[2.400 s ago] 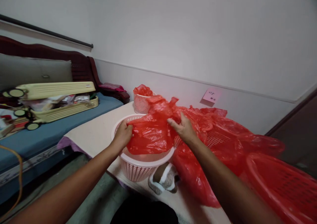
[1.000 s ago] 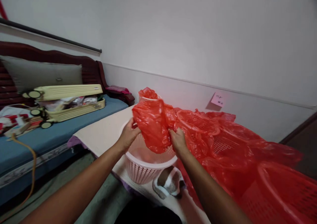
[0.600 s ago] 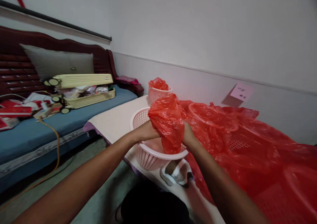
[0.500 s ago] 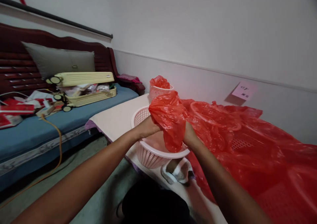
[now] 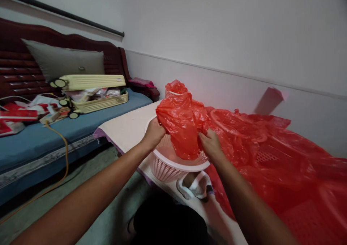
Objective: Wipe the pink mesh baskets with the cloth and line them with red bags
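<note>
A red plastic bag (image 5: 180, 125) is stretched between my two hands, above and partly inside a pink plastic basket (image 5: 168, 167). My left hand (image 5: 154, 133) is closed on the bag's left edge, over the basket's rim. With fingers closed, my right hand (image 5: 210, 144) grips the bag's right edge. The bag hides part of the basket's inside and far rim. Against the near right side of the basket lies a crumpled grey and white cloth (image 5: 195, 185).
A smaller basket (image 5: 173, 93) with red plastic stands behind. Red plastic sheeting (image 5: 265, 165) spreads over baskets on the right. At left, a bench with a blue cushion (image 5: 108, 118) bears an open yellow suitcase (image 5: 94, 84) and a grey pillow (image 5: 73, 64). An orange cable (image 5: 66, 154) trails to the floor.
My hands have moved apart and come out from the bag's folds, so both now show at its edges. The bag is spread wider. The pink note on the wall has flipped up.
</note>
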`<move>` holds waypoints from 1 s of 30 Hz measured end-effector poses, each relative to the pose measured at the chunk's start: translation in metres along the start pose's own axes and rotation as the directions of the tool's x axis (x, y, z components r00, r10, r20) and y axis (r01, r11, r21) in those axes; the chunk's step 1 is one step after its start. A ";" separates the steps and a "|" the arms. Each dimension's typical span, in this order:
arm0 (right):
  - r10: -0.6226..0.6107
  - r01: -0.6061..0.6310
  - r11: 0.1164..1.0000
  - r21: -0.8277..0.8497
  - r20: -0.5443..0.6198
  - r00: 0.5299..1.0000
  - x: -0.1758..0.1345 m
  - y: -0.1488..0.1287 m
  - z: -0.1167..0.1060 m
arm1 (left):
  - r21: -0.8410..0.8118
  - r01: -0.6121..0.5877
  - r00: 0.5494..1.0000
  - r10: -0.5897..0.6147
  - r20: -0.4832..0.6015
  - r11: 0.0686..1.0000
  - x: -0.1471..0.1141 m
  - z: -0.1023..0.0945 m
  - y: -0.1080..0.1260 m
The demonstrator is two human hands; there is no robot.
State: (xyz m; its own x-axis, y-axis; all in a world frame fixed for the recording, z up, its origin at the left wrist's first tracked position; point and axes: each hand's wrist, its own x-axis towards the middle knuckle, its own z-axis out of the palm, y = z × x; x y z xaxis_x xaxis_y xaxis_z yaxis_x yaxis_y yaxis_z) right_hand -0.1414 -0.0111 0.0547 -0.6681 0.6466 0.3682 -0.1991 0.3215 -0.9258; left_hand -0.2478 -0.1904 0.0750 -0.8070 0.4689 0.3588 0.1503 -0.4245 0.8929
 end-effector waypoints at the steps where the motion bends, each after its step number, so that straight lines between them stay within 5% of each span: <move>1: -0.006 0.006 1.000 0.001 -0.029 1.000 0.001 0.000 -0.001 | -0.009 -0.044 0.998 0.044 -0.053 0.999 0.000 -0.001 0.000; 4: -0.026 0.026 1.000 -0.004 -0.090 0.996 0.003 0.000 -0.003 | -0.020 -0.138 0.979 0.134 -0.152 0.990 -0.002 0.000 0.002; 16: 0.038 0.029 0.982 0.186 -0.350 0.936 0.008 0.005 -0.008 | -0.053 -0.167 0.971 0.155 -0.184 0.985 -0.004 -0.013 0.000; 30: 0.072 0.044 0.961 0.273 -0.402 0.913 0.013 0.015 -0.012 | 0.125 -0.208 0.958 0.228 -0.175 0.970 -0.012 -0.007 0.004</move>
State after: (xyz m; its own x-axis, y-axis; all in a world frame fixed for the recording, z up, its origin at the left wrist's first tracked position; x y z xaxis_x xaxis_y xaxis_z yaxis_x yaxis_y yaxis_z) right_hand -0.1444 0.0105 0.0470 -0.3355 0.8918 0.3036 -0.4163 0.1488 -0.8970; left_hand -0.2418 -0.2031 0.0723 -0.8388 0.2170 0.4993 0.3849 -0.4122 0.8258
